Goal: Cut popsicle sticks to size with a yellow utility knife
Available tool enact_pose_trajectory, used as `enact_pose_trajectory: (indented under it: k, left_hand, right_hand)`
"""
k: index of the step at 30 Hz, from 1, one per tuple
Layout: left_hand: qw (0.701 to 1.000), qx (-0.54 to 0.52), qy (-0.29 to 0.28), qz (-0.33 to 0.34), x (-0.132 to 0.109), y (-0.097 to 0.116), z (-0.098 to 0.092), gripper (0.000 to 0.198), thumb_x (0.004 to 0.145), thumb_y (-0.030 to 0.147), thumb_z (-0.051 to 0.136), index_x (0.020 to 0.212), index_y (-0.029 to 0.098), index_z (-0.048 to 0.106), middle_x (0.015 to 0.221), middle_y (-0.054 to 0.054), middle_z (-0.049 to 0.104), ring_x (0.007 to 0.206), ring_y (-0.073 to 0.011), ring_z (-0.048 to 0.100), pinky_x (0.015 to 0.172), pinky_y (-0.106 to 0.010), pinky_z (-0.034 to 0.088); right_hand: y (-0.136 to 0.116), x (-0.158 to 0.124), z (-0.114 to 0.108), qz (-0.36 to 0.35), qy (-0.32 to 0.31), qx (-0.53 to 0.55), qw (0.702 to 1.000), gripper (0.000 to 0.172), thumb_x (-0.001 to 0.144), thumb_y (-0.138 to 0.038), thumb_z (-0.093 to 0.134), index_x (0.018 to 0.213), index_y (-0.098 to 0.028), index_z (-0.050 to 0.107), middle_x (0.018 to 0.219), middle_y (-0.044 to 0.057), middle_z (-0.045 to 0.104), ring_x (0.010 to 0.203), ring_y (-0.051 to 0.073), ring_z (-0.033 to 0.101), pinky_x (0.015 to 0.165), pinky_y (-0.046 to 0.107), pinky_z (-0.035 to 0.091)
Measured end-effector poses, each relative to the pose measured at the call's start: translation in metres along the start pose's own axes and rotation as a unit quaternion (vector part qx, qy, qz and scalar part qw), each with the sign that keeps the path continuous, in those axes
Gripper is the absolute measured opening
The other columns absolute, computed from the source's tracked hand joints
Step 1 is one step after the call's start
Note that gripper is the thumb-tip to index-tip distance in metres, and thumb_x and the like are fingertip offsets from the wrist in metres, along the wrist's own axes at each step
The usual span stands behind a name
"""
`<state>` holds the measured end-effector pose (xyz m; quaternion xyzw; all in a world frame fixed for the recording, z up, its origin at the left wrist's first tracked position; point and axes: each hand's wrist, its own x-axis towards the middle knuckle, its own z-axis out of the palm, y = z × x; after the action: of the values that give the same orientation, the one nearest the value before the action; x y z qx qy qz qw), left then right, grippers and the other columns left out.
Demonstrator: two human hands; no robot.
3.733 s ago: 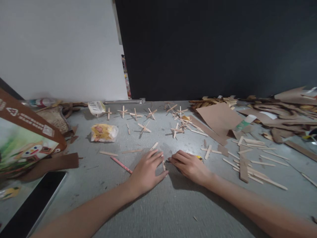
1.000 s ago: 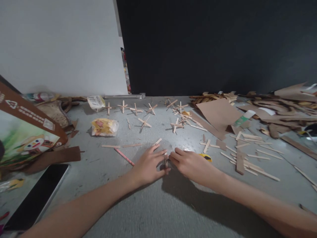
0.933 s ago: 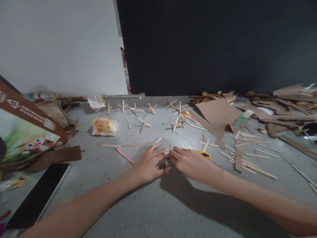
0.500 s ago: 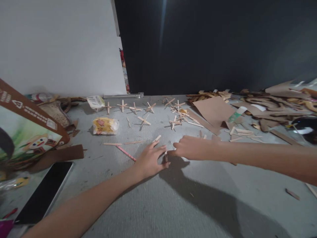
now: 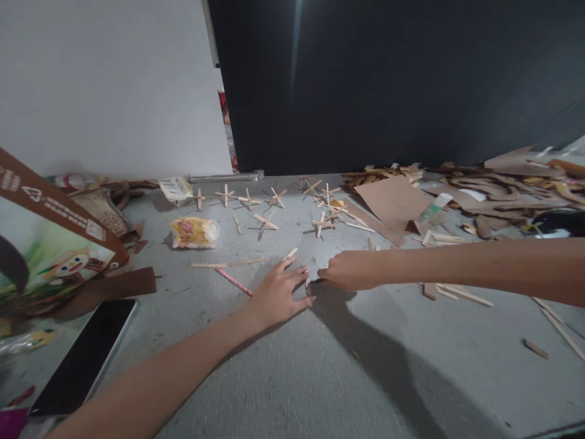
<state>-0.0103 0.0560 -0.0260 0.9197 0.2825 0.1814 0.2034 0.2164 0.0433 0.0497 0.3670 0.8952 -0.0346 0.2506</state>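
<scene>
The left hand [image 5: 278, 295] lies palm down on the grey floor [image 5: 320, 378], fingers [image 5: 292, 281] spread moderately wide and flat. Its thumb and forefinger tips rest against a short wooden stick [image 5: 308, 286], which lies on the floor in the narrow gap between the two hands.

The right hand [image 5: 350, 271] comes in from the right, fingers curled close together, tips meeting the same stick. Whether they pinch it or only touch it cannot be told.

A pink pencil [image 5: 233, 282] lies just left of the left hand, and a loose stick [image 5: 289, 253] lies just beyond its fingertips. Glued stick crosses [image 5: 266, 222] stand further back, well apart. A cardboard sheet [image 5: 392, 203] lies to the right rear.
</scene>
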Motion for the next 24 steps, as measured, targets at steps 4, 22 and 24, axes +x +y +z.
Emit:
enact_pose_trajectory:
  k: [4,22,24]
  left_hand:
    - [1.0,-0.007,0.006,0.006,0.0,0.001,-0.001,0.045,0.092,0.04,0.074,0.133,0.025,0.068,0.144,-0.009,0.066,0.149,-0.0352,0.045,0.12,-0.056,0.044]
    - [1.0,-0.004,0.014,0.01,0.001,-0.003,0.004,0.046,0.09,0.04,0.076,0.131,0.021,0.069,0.143,-0.01,0.066,0.147,-0.038,0.046,0.118,-0.057,0.045]
    - [1.0,-0.004,0.016,0.012,0.001,-0.003,0.005,0.045,0.09,0.04,0.076,0.13,0.022,0.069,0.142,-0.01,0.067,0.146,-0.0382,0.046,0.117,-0.057,0.045]
  right_hand:
    - [-0.005,-0.001,0.003,0.037,-0.011,0.022,0.999,0.034,0.11,-0.03,0.044,0.113,-0.009,0.07,0.081,0.016,0.075,0.069,0.024,0.072,0.055,0.029,0.035]
    - [-0.017,-0.001,0.015,0.04,-0.007,0.027,0.999,0.028,0.109,-0.023,0.044,0.111,-0.006,0.067,0.079,0.015,0.073,0.065,0.022,0.071,0.053,0.029,0.033]
    - [-0.015,0.0,0.005,0.026,-0.022,0.022,0.999,0.022,0.105,-0.017,0.051,0.107,-0.005,0.069,0.08,0.016,0.073,0.063,0.021,0.069,0.052,0.029,0.033]
